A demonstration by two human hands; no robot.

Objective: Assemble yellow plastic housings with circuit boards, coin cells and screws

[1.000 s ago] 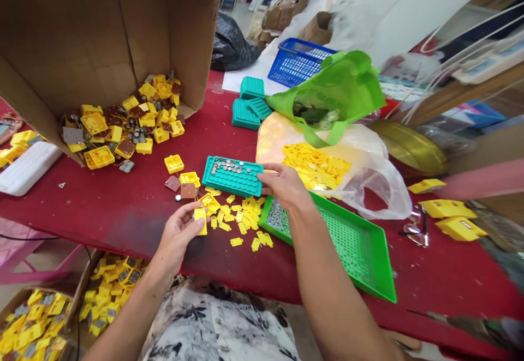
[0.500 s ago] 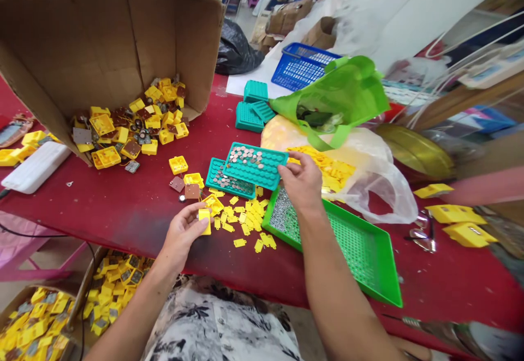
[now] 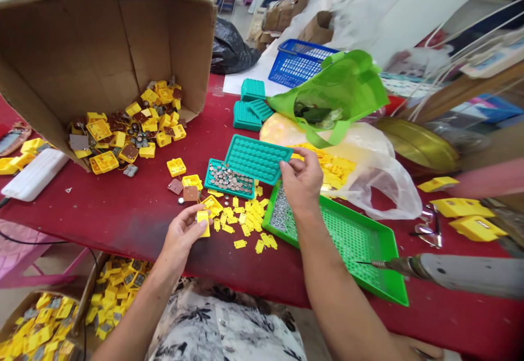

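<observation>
My right hand (image 3: 302,178) grips the right end of a teal tray (image 3: 257,158), which is tilted and bare of discs. Its left edge overlaps a second teal tray (image 3: 230,178) lying on the table, full of small silver discs. My left hand (image 3: 186,231) pinches a yellow plastic case (image 3: 203,223) near the front edge. An open yellow case (image 3: 213,206) touches it just behind. Small yellow plates (image 3: 250,215) lie scattered between my hands. Brown squares (image 3: 191,193) sit behind my left hand.
A cardboard box (image 3: 94,39) of yellow cases stands at left. The green tray (image 3: 368,241) with screws lies under my right forearm. An electric screwdriver (image 3: 458,272) juts in from the right. Behind are a green bag (image 3: 347,91) and a blue basket (image 3: 298,64).
Silver discs that lay on the held teal tray are off it, and the lower tray holds more. The held tray has tipped up slightly. The screwdriver has come into clear view at right.
</observation>
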